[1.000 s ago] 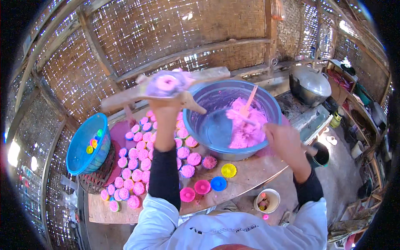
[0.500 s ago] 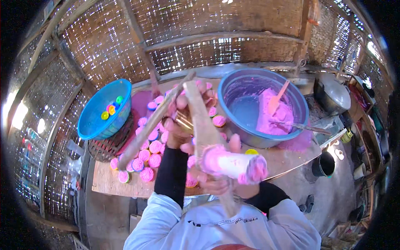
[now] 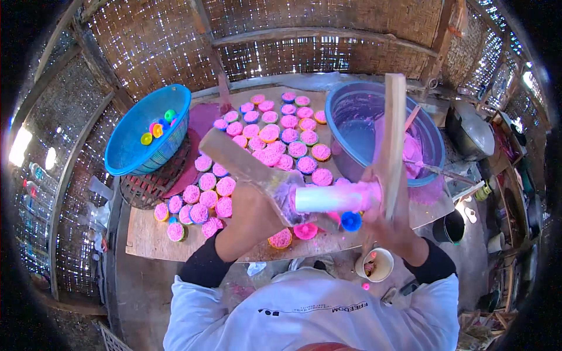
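Observation:
Over the table's front edge I hold a wooden hand press with a white tube (image 3: 319, 199) lying crosswise between its two wooden parts. My left hand (image 3: 250, 217) is closed on the left wooden part (image 3: 234, 157), which is smeared pink around the tube's end. My right hand (image 3: 393, 229) grips the upright wooden bar (image 3: 395, 126) at the tube's right end, where pink paste clings. Beneath the press sit a blue cup (image 3: 351, 222) and a pink cup (image 3: 305, 231). Small coloured cups with textured pink tops (image 3: 321, 152) crowd the table behind and left of my hands.
A blue basket (image 3: 146, 162) with a few coloured cups rests on a dark woven basket (image 3: 153, 186) at left. The big blue tub (image 3: 345, 126) at right holds pink paste (image 3: 412, 153) and a spatula (image 3: 412, 118). A white bucket (image 3: 381, 264) stands below the table's front.
My hands have drawn apart, the right one moving rightward. The wooden parts, crossed and blurred before, now stand at either end of the tube, which earlier pointed right with pink paste at its end.

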Motion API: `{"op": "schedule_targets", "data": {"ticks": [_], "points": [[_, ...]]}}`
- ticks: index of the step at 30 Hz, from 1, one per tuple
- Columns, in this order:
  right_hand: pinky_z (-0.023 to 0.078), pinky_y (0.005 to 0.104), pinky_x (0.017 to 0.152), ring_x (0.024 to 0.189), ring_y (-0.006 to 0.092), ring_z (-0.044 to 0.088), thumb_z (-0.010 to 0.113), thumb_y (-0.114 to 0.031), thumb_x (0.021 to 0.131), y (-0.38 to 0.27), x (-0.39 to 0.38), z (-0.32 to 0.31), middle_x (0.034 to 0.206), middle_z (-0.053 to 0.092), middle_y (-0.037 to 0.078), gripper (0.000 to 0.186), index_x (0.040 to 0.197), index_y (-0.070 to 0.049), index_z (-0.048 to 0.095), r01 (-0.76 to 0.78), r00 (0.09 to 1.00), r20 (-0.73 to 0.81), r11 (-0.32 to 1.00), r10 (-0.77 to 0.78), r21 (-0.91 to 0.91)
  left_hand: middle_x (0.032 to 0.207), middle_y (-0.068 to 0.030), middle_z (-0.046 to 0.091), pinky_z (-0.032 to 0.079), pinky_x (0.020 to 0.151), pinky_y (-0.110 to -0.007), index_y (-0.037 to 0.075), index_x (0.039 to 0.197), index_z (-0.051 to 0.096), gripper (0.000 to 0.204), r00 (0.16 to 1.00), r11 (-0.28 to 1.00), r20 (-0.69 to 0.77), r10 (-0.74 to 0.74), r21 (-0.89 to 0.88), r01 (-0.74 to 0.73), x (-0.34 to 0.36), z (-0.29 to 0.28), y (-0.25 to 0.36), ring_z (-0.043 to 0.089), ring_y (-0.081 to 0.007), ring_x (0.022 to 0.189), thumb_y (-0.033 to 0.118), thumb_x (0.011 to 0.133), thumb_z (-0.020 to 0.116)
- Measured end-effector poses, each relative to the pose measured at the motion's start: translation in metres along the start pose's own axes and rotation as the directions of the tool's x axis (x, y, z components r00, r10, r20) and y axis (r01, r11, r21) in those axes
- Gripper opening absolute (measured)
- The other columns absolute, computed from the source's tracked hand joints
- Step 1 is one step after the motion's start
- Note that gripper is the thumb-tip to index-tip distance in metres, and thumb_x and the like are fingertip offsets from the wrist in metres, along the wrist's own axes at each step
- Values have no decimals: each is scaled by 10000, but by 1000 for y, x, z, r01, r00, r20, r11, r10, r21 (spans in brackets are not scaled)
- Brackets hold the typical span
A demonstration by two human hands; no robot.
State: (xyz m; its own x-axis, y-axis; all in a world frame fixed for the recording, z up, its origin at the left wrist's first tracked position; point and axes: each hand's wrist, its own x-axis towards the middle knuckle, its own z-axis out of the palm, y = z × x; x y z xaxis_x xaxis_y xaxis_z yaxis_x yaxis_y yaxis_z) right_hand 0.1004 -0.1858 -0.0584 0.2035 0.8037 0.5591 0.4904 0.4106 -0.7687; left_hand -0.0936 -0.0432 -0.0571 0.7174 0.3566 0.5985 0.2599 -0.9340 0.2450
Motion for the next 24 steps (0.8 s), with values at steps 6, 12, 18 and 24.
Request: {"op": "schedule_targets", "data": {"ticks": [6, 12, 18, 24], "points": [[282, 412, 995, 1199, 361, 362, 721, -458, 660, -39, -3, -8, 1286, 324, 259, 1005, 1314, 75, 174, 208, 968, 198, 936, -154, -285, 708, -58, 594, 432, 554, -377, 158, 842, 637, 447, 984, 982, 168, 54, -186, -23, -8, 0, 14, 582, -260, 632, 425, 502, 750], [327, 420, 959, 1147, 325, 413, 712, -394, 695, -20, -40, 18, 1287, 329, 243, 967, 1335, 57, 144, 34, 995, 96, 997, -28, -69, 608, -112, 539, 400, 522, -386, 91, 688, 603, 263, 997, 972, 79, 26, -235, -7, -17, 27, 33, 529, -284, 527, 233, 476, 670], [387, 421, 904, 1088, 283, 459, 712, -300, 710, -15, -39, 26, 1265, 354, 204, 897, 1334, 34, 161, -340, 915, -113, 890, 388, 304, 561, -122, 508, 394, 573, -384, 57, 610, 556, 227, 995, 995, 52, 89, -43, -87, -19, 45, 32, 533, -273, 550, 192, 451, 646], [348, 470, 950, 1170, 405, 391, 754, -356, 645, -22, -42, 8, 1286, 339, 239, 962, 1331, 2, 182, 107, 975, 218, 943, -38, -314, 816, -133, 588, 441, 674, -402, 73, 902, 583, 456, 927, 923, 374, 30, -367, 119, -16, 49, 31, 577, -324, 745, 278, 527, 740]]}}
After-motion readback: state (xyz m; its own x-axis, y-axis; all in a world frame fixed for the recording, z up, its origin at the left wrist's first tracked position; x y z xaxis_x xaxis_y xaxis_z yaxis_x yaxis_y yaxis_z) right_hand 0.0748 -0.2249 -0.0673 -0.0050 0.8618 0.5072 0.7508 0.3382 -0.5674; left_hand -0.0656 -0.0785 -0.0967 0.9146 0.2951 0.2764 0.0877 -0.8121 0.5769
